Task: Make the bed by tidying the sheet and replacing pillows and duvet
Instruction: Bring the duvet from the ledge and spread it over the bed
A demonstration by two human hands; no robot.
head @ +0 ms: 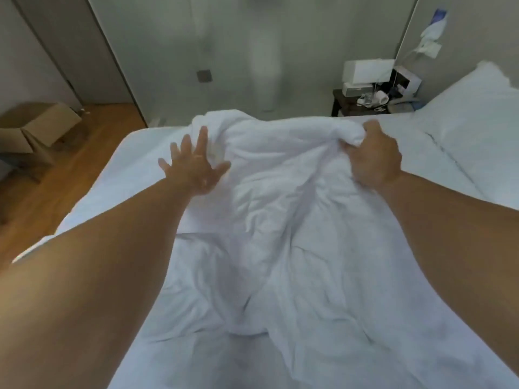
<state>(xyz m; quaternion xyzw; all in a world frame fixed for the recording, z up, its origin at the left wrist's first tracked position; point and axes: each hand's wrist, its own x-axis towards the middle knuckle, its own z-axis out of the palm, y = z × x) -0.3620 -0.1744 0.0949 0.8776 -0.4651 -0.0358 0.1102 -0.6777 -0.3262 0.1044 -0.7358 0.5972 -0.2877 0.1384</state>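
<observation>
Duvet (280, 209), white and heavily creased, lies in a long rumpled heap down the middle of the bed, its far end bunched into a raised fold near the bed's far edge. The right hand (373, 160) grips that fold at its right end, curled tightly into the cloth. The left hand (193, 167) is at the fold's left end with its fingers (202, 138) spread wide and straight, holding nothing; whether the palm actually touches the fabric I cannot tell. Both bare forearms reach out over the heap.

Under the duvet the white sheet (132, 155) shows flat on the left side and along the far edge. A white pillow (477, 119) lies at the right end of the bed, well apart from the right hand.

Beyond the bed, just beside the pillow end, stands a dark nightstand (340, 103) whose tabletop is crowded: a white lamp (368, 71), boxes and small items too blurred to name. On the wooden floor (73, 169) to the left sits an open cardboard box (36, 127), near the bed's far left corner. Grey wall panels close off the far side.
</observation>
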